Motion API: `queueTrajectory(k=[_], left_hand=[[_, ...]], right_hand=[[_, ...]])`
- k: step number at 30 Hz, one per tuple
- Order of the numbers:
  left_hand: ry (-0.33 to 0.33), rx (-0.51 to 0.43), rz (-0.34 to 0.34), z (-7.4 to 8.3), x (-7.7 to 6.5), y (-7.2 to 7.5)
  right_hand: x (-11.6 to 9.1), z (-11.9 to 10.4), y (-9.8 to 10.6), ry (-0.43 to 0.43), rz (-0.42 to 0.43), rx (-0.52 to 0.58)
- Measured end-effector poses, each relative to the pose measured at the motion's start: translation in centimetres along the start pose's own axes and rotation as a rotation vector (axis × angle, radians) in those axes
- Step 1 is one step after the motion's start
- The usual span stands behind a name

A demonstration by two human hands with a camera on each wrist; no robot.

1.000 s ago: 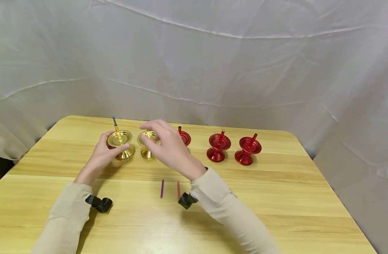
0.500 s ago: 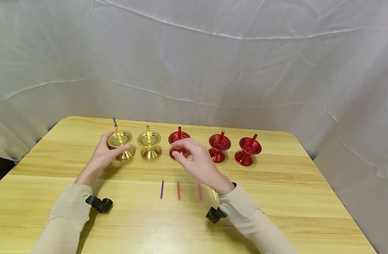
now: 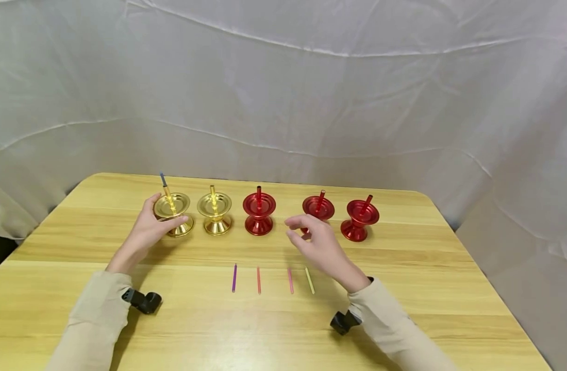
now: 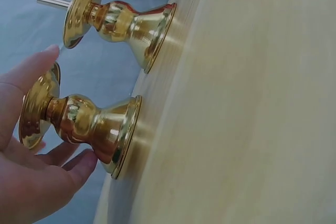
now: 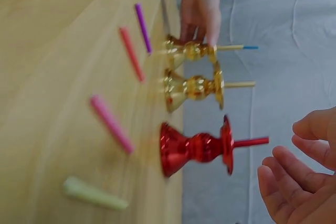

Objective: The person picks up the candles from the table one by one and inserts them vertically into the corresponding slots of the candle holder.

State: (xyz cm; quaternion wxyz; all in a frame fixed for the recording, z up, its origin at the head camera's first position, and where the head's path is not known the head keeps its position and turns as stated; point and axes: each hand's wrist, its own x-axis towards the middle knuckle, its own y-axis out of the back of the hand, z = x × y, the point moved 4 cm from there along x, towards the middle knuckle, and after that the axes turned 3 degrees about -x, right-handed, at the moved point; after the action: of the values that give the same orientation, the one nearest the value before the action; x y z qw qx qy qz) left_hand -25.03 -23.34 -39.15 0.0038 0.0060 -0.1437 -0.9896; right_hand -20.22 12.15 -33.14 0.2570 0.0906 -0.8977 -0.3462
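My left hand (image 3: 146, 230) grips the leftmost gold candle holder (image 4: 82, 119), thumb at its dish and fingers around its stem. Out of that holder's upright tube sticks a blue candle (image 3: 163, 179). In the head view my right hand (image 3: 321, 248) hovers in front of a red candle holder (image 3: 318, 206), partly hiding it; its fingers are loosely bent with nothing between them. Below it on the table lie a pale yellow candle (image 3: 310, 281) and a pink candle (image 3: 290, 281). Farther left are a coral candle (image 3: 259, 281) and a purple candle (image 3: 234, 278).
A second gold candle holder (image 3: 216, 211) stands right of the held one, its tube bare. Beside it is another red holder (image 3: 259, 211), and one more red holder (image 3: 360, 219) ends the row. Behind the wooden table (image 3: 195, 324) hangs a pale curtain (image 3: 283, 93).
My right hand has moved from over the second gold holder rightward to the fourth holder, uncovering the pink and yellow candles. The left hand keeps its grip in place.
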Motion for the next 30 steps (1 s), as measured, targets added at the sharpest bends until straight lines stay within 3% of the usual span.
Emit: queueTrajectory(k=[7, 12, 18, 22, 26, 30], left_hand=[[0.025, 0.010, -0.006, 0.9, -0.5, 0.3], [0.013, 0.051, 0.058, 2.2, -1.5, 0.9], [-0.010, 0.091, 0.123, 3.6, -2.9, 0.4], [-0.023, 0.145, 0.209, 4.5, -4.0, 0.0], [-0.075, 0.156, 0.260, 5.7, -5.1, -1.1], [-0.162, 0.147, 0.243, 6.3, -5.5, -2.6]], right_hand=[[-1.3, 2.4, 0.8, -0.135, -0.079, 0.031], [-2.2, 3.7, 1.4, -0.184, -0.110, 0.045], [-3.4, 5.1, 1.4, -0.210, -0.152, 0.023], [-4.2, 5.4, 1.3, -0.257, -0.158, 0.027], [-5.4, 5.4, 1.3, -0.342, -0.169, 0.033], [-6.4, 5.5, 0.8, -0.374, -0.178, 0.026]])
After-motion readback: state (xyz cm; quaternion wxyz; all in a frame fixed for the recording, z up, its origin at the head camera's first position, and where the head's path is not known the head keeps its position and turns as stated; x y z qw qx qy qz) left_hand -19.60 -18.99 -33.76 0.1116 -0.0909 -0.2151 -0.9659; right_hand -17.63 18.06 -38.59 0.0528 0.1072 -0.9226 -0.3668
